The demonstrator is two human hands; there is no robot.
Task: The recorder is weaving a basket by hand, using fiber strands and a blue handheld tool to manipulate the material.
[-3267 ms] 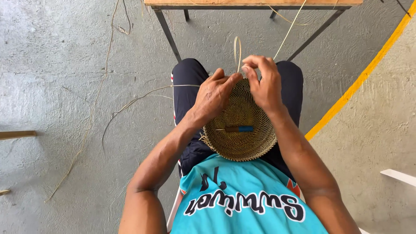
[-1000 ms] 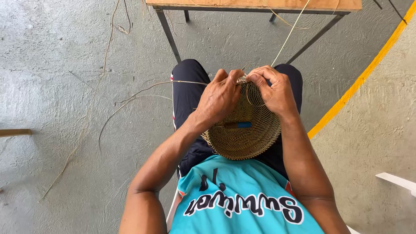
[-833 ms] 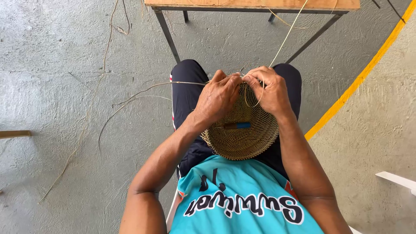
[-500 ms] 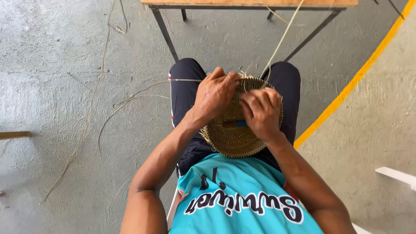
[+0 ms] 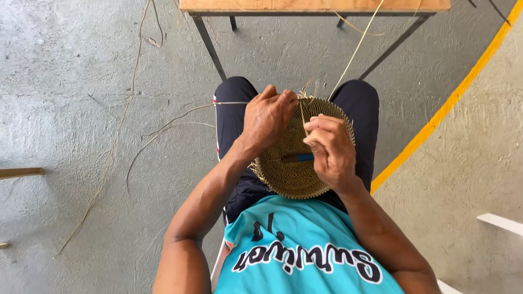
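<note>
A round woven straw basket (image 5: 289, 174) rests on my lap, its open side facing up. My left hand (image 5: 268, 117) grips the basket's far rim, fingers curled over the edge. My right hand (image 5: 329, 149) is over the basket's right half, fingers pinched on a thin straw strand (image 5: 355, 51) that runs up toward the table. A small tool with a blue handle (image 5: 298, 158) lies inside the basket between my hands.
A wooden table (image 5: 316, 5) on dark metal legs stands just beyond my knees. Loose straw strands (image 5: 117, 136) trail over the grey concrete floor at left. A yellow painted line (image 5: 447, 109) crosses the floor at right. A white edge (image 5: 498, 223) shows at far right.
My right hand has come down from the basket's far rim to over its middle, drawing the strand with it. My left hand has kept its hold on the rim.
</note>
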